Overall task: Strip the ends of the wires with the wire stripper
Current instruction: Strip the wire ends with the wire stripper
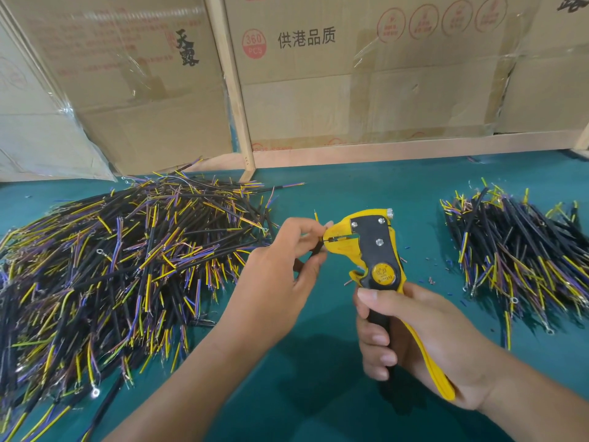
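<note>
big wire pile: sitting across the left half of the frame on the green table, a messy heap of black cables with yellow, blue and purple ends sticking out every which way, a few with little ring terminals on them

left hand: reaching in from the lower middle, fingers curled, thumb and fingertips pinching one wire right at the nose of the tool; a short yellow end is poking up above the fingers

wire stripper: hanging in the air at about the center of the frame, yellow and black, head pointing left, its tip touching the pinched wire; can't really tell how far the wire is going into the mouth

right hand: coming in from the lower right, fingers wrapping around both stripper handles, thumb lying across the top just under the round yellow label

small wire pile: lying at the right edge, well apart from the hands, same sort of cables

scraps: tiny bits dotting the table between the stripper and the small pile

cardboard boxes: standing along the whole top of the frame behind the table, with red and black print
</note>
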Demonstrator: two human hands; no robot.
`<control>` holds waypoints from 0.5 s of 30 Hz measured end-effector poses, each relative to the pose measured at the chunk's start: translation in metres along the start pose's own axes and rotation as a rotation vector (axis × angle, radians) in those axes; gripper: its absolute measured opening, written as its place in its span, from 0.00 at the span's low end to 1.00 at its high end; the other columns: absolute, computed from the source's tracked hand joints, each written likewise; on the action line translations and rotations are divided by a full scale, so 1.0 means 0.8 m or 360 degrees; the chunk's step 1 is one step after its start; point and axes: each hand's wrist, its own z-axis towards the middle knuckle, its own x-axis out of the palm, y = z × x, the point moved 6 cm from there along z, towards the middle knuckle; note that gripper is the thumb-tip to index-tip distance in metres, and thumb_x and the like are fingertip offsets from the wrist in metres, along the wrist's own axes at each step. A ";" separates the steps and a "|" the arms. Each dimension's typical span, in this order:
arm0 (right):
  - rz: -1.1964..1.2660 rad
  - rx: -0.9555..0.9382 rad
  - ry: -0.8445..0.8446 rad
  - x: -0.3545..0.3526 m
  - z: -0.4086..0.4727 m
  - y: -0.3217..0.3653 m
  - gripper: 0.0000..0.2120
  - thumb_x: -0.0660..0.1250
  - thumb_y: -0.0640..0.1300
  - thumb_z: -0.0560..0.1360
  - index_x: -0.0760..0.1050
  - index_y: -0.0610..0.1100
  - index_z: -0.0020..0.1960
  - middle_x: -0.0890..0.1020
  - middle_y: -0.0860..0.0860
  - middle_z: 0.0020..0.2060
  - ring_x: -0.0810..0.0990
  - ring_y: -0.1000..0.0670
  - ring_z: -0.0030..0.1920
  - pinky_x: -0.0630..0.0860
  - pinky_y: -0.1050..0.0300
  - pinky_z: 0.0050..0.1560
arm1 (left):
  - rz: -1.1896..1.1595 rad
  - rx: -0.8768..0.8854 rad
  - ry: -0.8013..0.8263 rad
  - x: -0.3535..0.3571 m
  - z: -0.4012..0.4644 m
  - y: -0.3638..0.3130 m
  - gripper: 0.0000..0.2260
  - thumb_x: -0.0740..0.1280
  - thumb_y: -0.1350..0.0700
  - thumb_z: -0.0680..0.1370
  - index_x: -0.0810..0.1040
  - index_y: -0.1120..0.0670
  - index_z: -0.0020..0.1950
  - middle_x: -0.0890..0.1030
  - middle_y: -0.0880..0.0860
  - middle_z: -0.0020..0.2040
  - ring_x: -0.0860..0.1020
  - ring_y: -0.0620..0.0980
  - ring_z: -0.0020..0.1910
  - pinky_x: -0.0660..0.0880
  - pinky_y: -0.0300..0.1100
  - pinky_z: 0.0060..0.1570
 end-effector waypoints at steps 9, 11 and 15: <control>-0.0070 0.0001 -0.0145 -0.009 -0.001 0.004 0.21 0.78 0.57 0.66 0.70 0.44 0.37 0.63 0.48 0.27 0.60 0.51 0.21 0.64 0.61 0.25 | 0.0038 -0.0025 0.0022 0.003 -0.001 0.002 0.19 0.69 0.59 0.80 0.69 0.33 0.53 0.81 0.31 0.54 0.78 0.30 0.42 0.71 0.24 0.42; -0.0062 -0.0004 -0.0143 -0.010 -0.001 0.004 0.21 0.78 0.57 0.66 0.70 0.44 0.37 0.63 0.48 0.27 0.60 0.51 0.21 0.64 0.61 0.25 | 0.0036 -0.0034 0.0016 0.004 0.000 0.003 0.17 0.69 0.59 0.80 0.70 0.36 0.53 0.80 0.31 0.54 0.80 0.34 0.40 0.74 0.28 0.41; -0.0050 0.0008 -0.0134 -0.011 -0.001 0.004 0.22 0.78 0.57 0.66 0.70 0.44 0.37 0.63 0.48 0.27 0.60 0.51 0.21 0.63 0.61 0.24 | 0.0044 -0.0081 0.0020 0.006 0.000 0.008 0.14 0.68 0.57 0.80 0.69 0.38 0.55 0.78 0.29 0.56 0.81 0.52 0.30 0.77 0.45 0.38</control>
